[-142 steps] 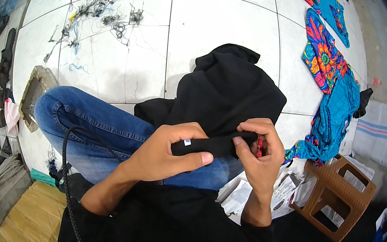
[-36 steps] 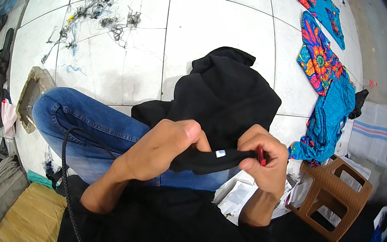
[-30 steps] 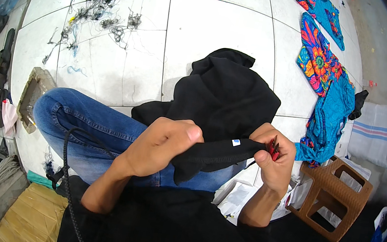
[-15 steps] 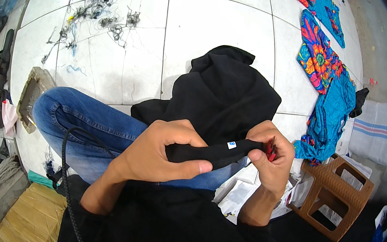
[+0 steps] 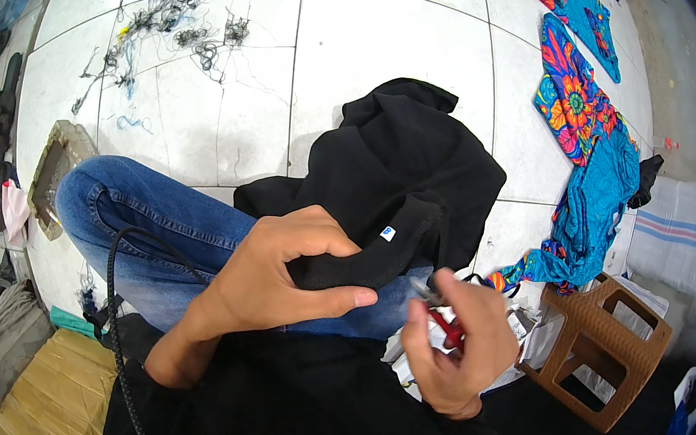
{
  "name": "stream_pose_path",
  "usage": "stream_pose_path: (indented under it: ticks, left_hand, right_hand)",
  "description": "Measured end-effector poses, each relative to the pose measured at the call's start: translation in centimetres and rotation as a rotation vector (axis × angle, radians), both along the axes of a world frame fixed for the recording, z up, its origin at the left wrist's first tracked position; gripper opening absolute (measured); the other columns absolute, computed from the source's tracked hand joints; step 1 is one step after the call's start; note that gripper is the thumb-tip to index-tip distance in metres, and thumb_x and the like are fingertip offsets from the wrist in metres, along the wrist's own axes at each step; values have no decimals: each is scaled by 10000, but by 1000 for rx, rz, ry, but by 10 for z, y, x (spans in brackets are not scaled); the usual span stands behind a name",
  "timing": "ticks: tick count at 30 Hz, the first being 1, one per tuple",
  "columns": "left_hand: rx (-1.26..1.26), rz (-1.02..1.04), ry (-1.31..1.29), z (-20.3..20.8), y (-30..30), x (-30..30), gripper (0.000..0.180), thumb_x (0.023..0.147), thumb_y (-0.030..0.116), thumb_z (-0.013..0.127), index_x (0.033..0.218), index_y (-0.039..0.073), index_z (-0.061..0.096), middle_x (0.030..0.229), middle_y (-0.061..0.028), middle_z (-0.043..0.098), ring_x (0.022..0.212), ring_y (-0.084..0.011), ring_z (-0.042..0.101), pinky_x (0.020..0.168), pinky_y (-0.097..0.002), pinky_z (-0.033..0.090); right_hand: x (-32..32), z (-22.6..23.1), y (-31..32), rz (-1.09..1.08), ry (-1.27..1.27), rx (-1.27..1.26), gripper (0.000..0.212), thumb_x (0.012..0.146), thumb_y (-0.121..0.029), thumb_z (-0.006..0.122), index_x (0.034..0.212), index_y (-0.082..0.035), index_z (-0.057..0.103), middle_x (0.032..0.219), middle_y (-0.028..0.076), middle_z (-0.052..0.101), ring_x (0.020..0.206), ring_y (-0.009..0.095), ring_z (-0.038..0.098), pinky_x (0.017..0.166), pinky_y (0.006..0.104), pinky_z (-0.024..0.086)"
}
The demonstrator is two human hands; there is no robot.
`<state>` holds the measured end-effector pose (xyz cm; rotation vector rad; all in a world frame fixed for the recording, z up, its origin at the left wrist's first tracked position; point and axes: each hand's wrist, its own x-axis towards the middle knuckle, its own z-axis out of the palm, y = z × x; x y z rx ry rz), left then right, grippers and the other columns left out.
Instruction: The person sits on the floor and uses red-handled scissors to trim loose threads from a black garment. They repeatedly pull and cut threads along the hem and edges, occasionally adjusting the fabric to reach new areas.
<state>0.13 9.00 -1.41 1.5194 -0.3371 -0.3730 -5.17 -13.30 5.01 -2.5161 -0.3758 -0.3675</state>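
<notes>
White tile floor point(image 5: 203, 108); left hand point(image 5: 286, 276) grip pinches black garment point(image 5: 398, 180); right hand point(image 5: 459, 344), gripping red snips point(image 5: 440, 320), now withdrawn.

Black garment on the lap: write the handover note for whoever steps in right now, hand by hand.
Left hand: grips a folded hem of the black garment, near its small white-and-blue tag.
Right hand: holds small red-handled snips, metal tip towards the hem, clear of the cloth.
The garment drapes over the jeans-clad knee onto the tiled floor.
Done: thread clippings lie on the floor.
Left: cannot tell how much hem remains.
Nearby: bright printed clothes, brown stool.
</notes>
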Motion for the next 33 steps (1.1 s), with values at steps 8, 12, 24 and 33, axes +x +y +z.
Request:
stream_pose_path:
  ticks: [8,12,24,33]
  left_hand:
    - [106,53,-117,9,-4,-4,274,709,108,935,876,20,737,826,-74,714,809,-210,627,729,-329,468]
    - [98,57,-131,10,-3,-4,273,713,118,936,867,19,732,825,-79,711,802,-212,625,723,-328,465]
    - [108,53,-126,11,-4,-3,273,713,108,935,864,14,729,827,-81,705,795,-210,620,708,-328,467]
    - [110,65,-156,13,-3,-3,290,712,104,936,867,8,711,825,-82,690,792,-213,613,701,-325,462]
  right_hand:
    - [-5,-1,7,95,-37,-54,420,748,-90,905,1117,21,738,836,138,747,642,228,720,522,268,486]
    - [-3,-2,9,102,-32,-50,391,744,-76,900,1090,21,747,838,131,747,637,217,712,518,266,476]
    - [-2,-4,8,110,-28,-47,394,736,-64,897,1092,19,751,845,122,738,623,205,689,507,275,469]
    - [1,5,14,99,-8,-115,398,678,-10,875,1053,21,744,798,117,743,643,227,696,542,297,512]
